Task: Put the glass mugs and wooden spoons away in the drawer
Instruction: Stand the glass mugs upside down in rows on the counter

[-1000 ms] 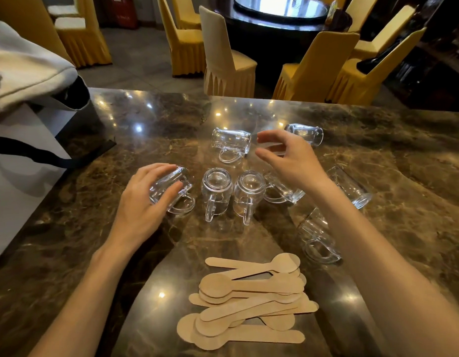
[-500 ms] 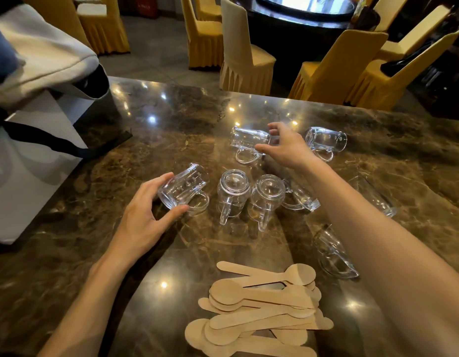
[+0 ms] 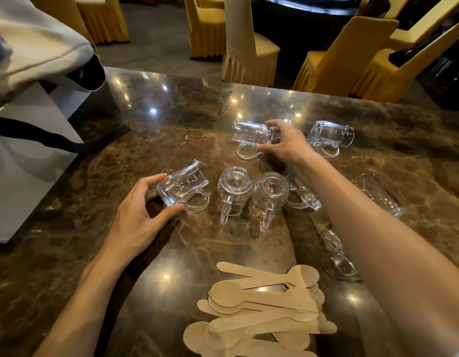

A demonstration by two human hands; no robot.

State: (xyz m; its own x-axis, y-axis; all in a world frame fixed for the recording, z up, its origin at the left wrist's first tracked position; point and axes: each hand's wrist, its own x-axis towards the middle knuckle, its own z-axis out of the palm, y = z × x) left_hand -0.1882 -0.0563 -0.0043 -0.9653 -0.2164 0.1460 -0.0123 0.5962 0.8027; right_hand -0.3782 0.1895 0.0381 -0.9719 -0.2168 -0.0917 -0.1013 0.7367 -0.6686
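Note:
Several clear glass mugs lie scattered on the brown marble table (image 3: 171,119). My left hand (image 3: 138,217) grips one mug on its side (image 3: 184,184) by the base, thumb and fingers curled round it. My right hand (image 3: 285,143) reaches farther back and holds another mug lying on its side (image 3: 249,134) by its end. Two mugs (image 3: 235,189) (image 3: 271,194) stand upside down between my hands. A further mug (image 3: 330,135) lies at the back right, and others are partly hidden under my right forearm. A pile of flat wooden spoons (image 3: 262,310) lies at the near edge.
A white paper bag with black handles (image 3: 25,161) and a grey cloth (image 3: 35,47) stand at the table's left edge. Yellow-covered chairs (image 3: 339,57) and a dark round table stand beyond the far edge. No drawer is in view.
My right hand has reached forward from above the middle mugs to the back mug and taken hold of it. My left hand has kept its grip on the left mug.

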